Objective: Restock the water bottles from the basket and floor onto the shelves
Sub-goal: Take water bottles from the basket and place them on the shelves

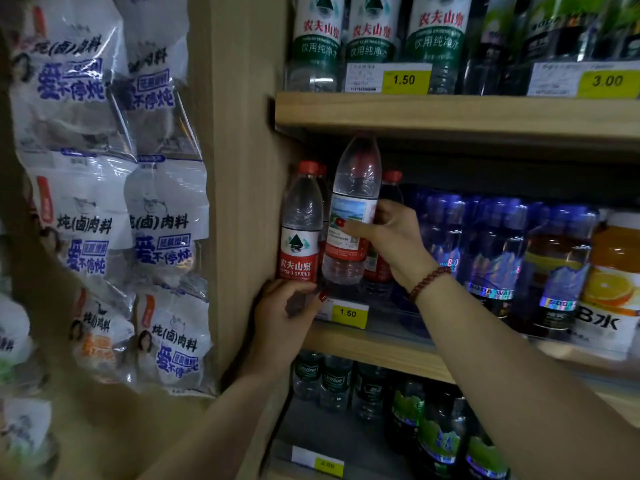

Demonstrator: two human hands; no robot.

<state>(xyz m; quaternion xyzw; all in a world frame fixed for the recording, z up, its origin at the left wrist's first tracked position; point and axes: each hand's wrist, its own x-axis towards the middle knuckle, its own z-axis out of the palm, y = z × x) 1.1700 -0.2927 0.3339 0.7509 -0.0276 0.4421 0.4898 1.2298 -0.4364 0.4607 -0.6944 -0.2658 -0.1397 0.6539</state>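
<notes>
The right hand (388, 237) has the water bottle (353, 209) by its red label, thumb across the front and fingers wrapped round the back. The bottle is in the left bay of the middle shelf (381, 351), its top well above the neighbouring red caps and right up under the upper shelf (450, 112). It leans a little, top to the right. That looks like the way to clear the row in front and drop it into a gap behind. Whether its base is touching the shelf, I cannot tell.

The left hand (287, 317) is low, fingers and thumb curled round the foot of the front bottle (299, 230), which stands upright just beside the wooden side panel (242, 202). My read is that it is steadying that one, or nudging it aside, so it doesn't topple while the new bottle goes in next to it.

Both forearms reach up from below. The right wrist, wearing a bead bracelet (429, 282), is cocked back to angle the bottle. A second red-capped bottle (391, 178) sits behind the right hand, and blue bottles (491, 244) fill the bay to the right. The yellow price tag (348, 313) marks this slot. Neither the basket nor the floor is in view.
</notes>
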